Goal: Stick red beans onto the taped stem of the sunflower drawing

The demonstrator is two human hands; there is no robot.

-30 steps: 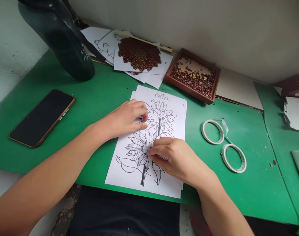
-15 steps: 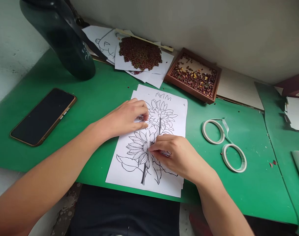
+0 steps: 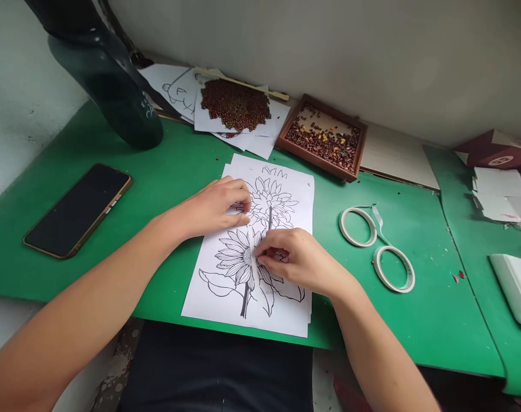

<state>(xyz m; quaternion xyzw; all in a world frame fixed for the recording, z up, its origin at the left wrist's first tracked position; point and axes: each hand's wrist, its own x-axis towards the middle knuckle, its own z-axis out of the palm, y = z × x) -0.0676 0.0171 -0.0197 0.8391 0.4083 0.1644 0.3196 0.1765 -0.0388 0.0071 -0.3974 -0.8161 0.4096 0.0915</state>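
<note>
Sunflower sheet (image 3: 243, 269) sits flat on the green desk (image 3: 414, 332), roughly centred left to right, with its bottom edge close to the desk's near edge. It's a line drawing of two blooms on one stem, and more sheets are stacked under it.

Our left hand (image 3: 213, 206) rests on the sheet's left side next to the upper bloom. The fingers are bent and the tips press on the paper, gripping nothing.

Our right hand (image 3: 301, 260) is on the sheet's lower right. Thumb and forefinger are pinched shut at the centre of the lower bloom. We can't tell what's between them, it's too small.

Around it:
- phone (image 3: 78, 210), screen dark, face up, toward the left edge
- dark bottle (image 3: 110, 86) near the far-left corner
- seed-covered paper (image 3: 235, 105) on loose sheets at the far edge
- wooden tray (image 3: 314, 164) of mixed seeds just right of that, also at the far edge
- two tape rings (image 3: 358, 226) (image 3: 394, 268) right of the sheet, mid-desk, well apart from both hands
- paper scraps (image 3: 498, 191) toward the far-right corner
</note>
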